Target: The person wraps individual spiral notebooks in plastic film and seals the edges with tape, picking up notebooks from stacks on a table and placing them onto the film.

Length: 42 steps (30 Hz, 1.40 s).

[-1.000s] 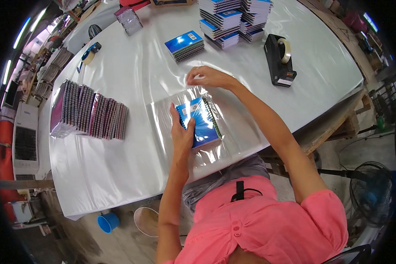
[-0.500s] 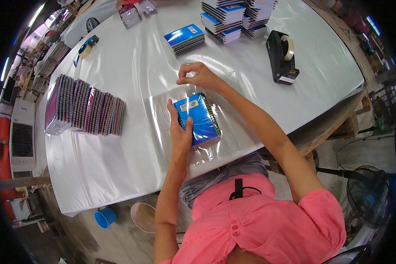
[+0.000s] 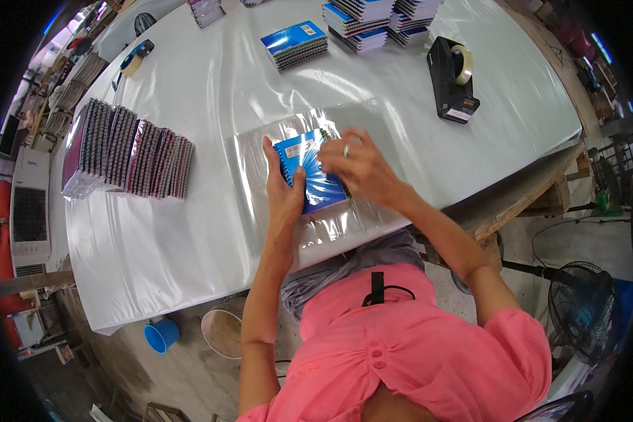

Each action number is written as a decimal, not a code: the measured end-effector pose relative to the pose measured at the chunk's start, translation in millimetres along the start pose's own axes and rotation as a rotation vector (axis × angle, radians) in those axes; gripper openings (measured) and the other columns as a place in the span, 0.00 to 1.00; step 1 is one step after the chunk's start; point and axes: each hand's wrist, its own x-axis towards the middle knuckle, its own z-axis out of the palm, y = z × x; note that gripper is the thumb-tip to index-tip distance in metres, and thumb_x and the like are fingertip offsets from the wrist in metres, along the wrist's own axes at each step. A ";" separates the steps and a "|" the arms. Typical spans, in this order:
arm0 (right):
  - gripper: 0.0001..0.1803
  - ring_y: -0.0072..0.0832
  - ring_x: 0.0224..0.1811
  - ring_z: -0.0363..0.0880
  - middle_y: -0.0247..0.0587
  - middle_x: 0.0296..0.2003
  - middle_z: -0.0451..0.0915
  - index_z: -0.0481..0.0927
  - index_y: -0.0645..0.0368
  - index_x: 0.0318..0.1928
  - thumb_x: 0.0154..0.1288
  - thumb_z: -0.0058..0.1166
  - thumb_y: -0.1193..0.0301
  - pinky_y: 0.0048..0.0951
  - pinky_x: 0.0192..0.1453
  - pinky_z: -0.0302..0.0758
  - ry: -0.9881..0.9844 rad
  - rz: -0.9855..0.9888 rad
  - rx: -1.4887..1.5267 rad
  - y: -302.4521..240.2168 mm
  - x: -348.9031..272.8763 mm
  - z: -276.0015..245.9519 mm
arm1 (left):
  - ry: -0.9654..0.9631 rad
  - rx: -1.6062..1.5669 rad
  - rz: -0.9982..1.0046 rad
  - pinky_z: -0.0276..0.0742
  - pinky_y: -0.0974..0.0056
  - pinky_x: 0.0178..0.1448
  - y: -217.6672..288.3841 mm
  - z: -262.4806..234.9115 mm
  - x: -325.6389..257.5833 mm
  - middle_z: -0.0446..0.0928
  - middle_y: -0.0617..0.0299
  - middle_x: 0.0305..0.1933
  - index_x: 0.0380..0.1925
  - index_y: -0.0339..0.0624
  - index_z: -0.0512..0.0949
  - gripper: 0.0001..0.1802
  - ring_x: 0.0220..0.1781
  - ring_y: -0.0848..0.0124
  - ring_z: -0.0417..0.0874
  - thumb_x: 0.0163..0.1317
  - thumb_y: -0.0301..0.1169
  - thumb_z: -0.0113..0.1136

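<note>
A blue-covered spiral notebook [image 3: 322,188], with a white label near its top, lies near the table's front edge on clear plastic film [image 3: 250,165]. Along its left side my left hand [image 3: 284,200] grips it, thumb pressed on the cover and fingers along the edge. My right hand [image 3: 362,169], wearing a ring, is curled over the notebook's upper right side. Its fingertips are bent together there, and whatever they pinch is hidden. Shiny film shows around the notebook's top and lower edges; how far it wraps the notebook I cannot tell.
Wrapped dark spiral notebooks [image 3: 130,155] stand in a row at left. Beyond my hands sit a short blue notebook stack [image 3: 295,46] and taller stacks [image 3: 359,24]. A black tape dispenser [image 3: 451,81] is at right, another tape roll [image 3: 131,65] at far left.
My right hand has come down and toward me, from above the notebook to its upper right side. My left hand keeps its grip. The whole view has shifted slightly.
</note>
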 end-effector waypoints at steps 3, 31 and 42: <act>0.14 0.28 0.57 0.76 0.35 0.49 0.81 0.82 0.56 0.45 0.57 0.62 0.72 0.41 0.66 0.62 -0.070 0.033 0.028 -22.7 -21.2 3.1 | 0.018 0.013 0.062 0.63 0.64 0.67 -2.3 2.4 1.1 0.67 0.42 0.65 0.75 0.47 0.40 0.46 0.62 0.61 0.73 0.60 0.19 0.50; 0.10 0.43 0.53 0.73 0.48 0.50 0.71 0.75 0.66 0.40 0.55 0.54 0.81 0.36 0.56 0.73 -0.243 0.209 0.139 -49.4 2.3 -1.6 | 0.155 0.439 0.009 0.70 0.59 0.66 -7.6 -72.8 -83.6 0.42 0.48 0.78 0.71 0.46 0.56 0.47 0.73 0.52 0.62 0.47 0.07 0.48; 0.18 0.37 0.32 0.72 0.48 0.28 0.72 0.74 0.67 0.28 0.65 0.57 0.62 0.34 0.37 0.70 -0.411 0.705 0.515 -51.2 31.0 17.2 | 0.024 -0.288 0.023 0.72 0.62 0.64 45.5 -15.0 -73.9 0.41 0.50 0.78 0.75 0.47 0.39 0.56 0.73 0.60 0.60 0.48 0.10 0.54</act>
